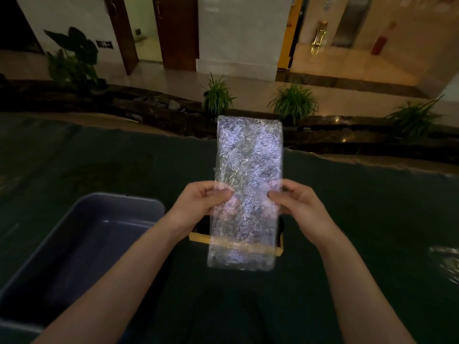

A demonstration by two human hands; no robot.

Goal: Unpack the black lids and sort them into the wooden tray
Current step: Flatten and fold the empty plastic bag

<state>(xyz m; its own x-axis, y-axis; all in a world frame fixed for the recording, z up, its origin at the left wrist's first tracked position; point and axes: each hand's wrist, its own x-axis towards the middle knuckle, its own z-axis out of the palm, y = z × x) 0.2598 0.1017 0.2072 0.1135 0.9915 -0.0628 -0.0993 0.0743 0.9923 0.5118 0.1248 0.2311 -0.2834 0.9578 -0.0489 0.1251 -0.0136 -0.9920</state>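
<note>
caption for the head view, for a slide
Both hands, left and right, hold a clear plastic wrapper above the wooden tray, beside a blue bin.

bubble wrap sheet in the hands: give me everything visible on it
The bubble wrap sheet is a long, clear rectangle of crinkled, glossy plastic with rounded corners. It is held up flat, long side roughly vertical, facing the camera. The left hand and right hand pinch its opposite side edges near the middle. It hangs above the wooden tray, hiding most of it. No lid shows through.
</note>
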